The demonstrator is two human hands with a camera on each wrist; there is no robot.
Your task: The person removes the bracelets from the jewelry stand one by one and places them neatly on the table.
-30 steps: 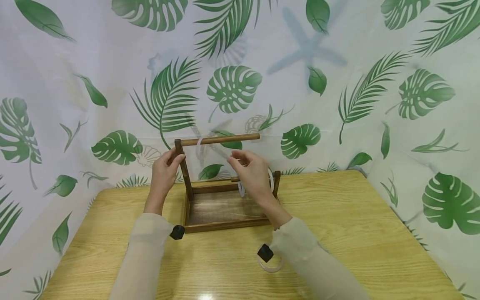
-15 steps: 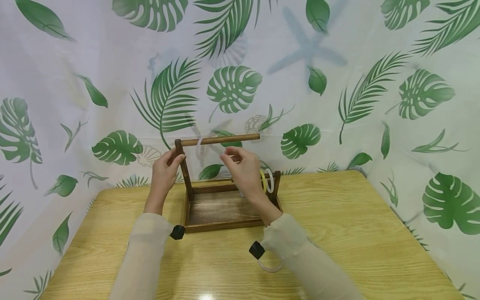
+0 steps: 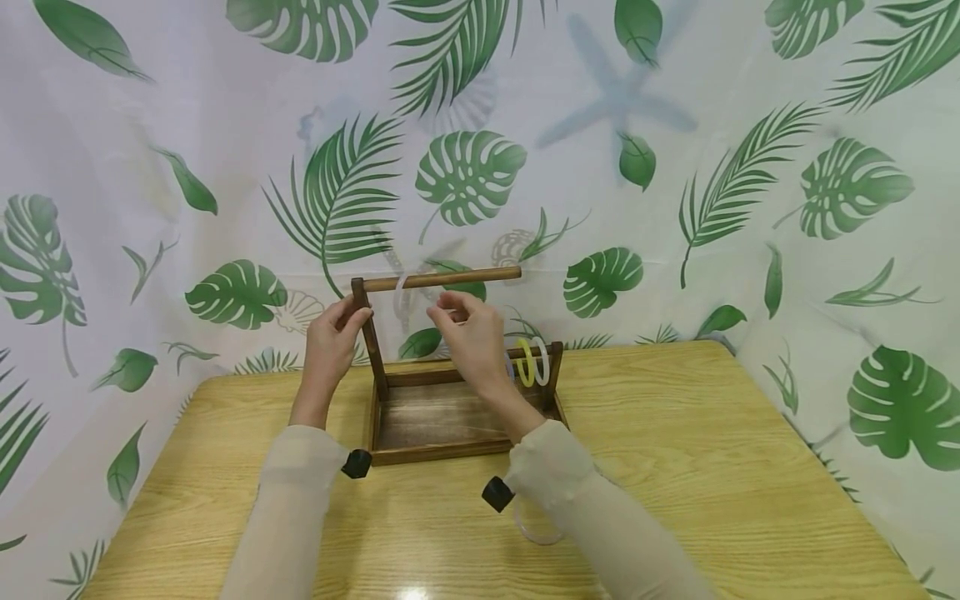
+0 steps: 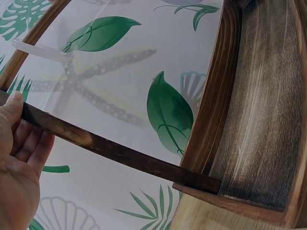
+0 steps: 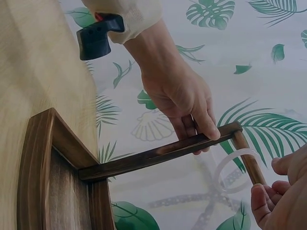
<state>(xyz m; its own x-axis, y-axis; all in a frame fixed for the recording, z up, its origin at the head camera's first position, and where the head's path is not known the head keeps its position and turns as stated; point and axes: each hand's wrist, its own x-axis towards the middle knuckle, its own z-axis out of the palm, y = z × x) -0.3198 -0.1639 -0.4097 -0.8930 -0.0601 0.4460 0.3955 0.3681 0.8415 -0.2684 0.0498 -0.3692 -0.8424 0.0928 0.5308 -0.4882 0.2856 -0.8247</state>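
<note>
A dark brown wooden rack (image 3: 371, 337) has a tall left post with a round bar (image 3: 465, 277) reaching right from its top. My left hand (image 3: 330, 342) grips that post just below the top, thumb in front and fingers behind. On the bar, near the post, hangs a translucent whitish ring (image 3: 401, 292). My right hand (image 3: 468, 337) hovers below the bar, right of this ring. Its fingers are loosely bent; in the right wrist view thumb and fingers stand apart, with nothing visible between them and apart from the ring (image 5: 223, 172).
A lower bar at the rack's right carries a yellow ring (image 3: 527, 362), a white ring (image 3: 541, 362) and a bluish ring (image 3: 509, 365), partly hidden. Another pale pinkish ring (image 3: 534, 533) lies on the wooden table (image 3: 712, 467) beneath my right forearm. Behind hangs a leaf-patterned cloth (image 3: 675, 275).
My right hand has moved left, toward the ring on the upper bar, uncovering the yellow and white rings on the lower bar. The left hand stays on the post.
</note>
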